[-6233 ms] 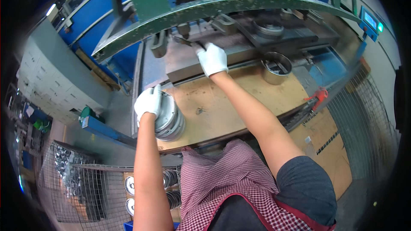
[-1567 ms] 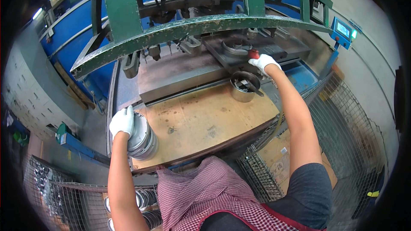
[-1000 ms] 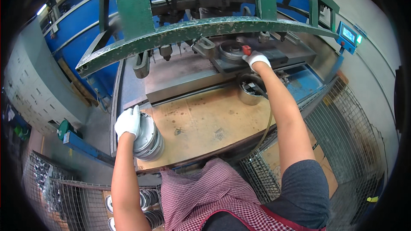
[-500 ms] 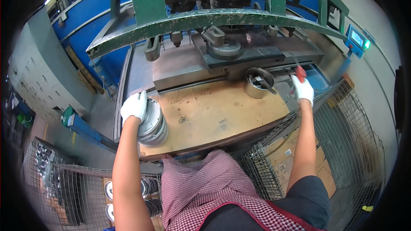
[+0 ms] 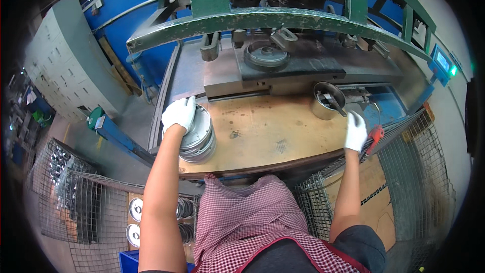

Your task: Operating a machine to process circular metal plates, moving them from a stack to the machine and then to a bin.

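The left hand [image 5: 179, 115], gloved in white, lies over the far left rim of the stack [image 5: 199, 139] of round metal discs at the left end of the board [image 5: 262, 134]; its fingers bend over the edge, but I cannot tell whether they grip or merely rest, since their undersides are hidden. It probably steadies the pile, whose discs sit slightly askew. The right hand [image 5: 356, 130], gloved too, is half open with nothing seen in it, its fingertips just beside the end of the dark handle [image 5: 337, 106] that leans out of the pot [image 5: 323, 111]. That lean seems handy — the handle's end points right and near, toward this hand. The pot stands at the far right of the board, apart from the stack, perhaps to leave the middle free for work. Just right of the hand is the red gun [image 5: 375, 136], by the board's right end, within easy reach. Farther off, under the green frame [image 5: 242, 21], a round metal part [image 5: 266, 54] lies on the dark plate [image 5: 316, 66] — well placed, I judge, below the frame's tooling.
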Tool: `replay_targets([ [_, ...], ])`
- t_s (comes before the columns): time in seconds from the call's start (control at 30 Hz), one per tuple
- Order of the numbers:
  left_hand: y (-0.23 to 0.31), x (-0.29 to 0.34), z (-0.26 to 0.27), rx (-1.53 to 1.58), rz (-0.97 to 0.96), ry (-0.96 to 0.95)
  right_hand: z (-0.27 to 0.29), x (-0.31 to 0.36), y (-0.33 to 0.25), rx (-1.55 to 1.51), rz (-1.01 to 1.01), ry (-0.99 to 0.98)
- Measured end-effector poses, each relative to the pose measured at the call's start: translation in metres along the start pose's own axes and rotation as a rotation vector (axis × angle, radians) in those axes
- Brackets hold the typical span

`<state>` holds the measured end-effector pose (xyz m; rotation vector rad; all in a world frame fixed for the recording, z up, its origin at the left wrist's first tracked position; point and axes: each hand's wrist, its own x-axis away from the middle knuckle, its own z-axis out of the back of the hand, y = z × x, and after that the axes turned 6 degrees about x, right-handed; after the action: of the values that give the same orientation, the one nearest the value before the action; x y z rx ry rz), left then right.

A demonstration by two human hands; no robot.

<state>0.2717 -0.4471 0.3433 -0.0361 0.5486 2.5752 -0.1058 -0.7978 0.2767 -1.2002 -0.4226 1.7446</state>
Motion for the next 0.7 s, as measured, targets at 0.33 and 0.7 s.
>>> replay_targets([
  [0.33,0.002,0.003,0.007,-0.013,0.034,0.007,-0.144,-0.004,-0.225,0.168,0.608,-0.492],
  [0.7,0.006,0.002,0.003,0.014,0.010,0.014,-0.183,-0.017,-0.298,0.259,0.668,-0.731],
])
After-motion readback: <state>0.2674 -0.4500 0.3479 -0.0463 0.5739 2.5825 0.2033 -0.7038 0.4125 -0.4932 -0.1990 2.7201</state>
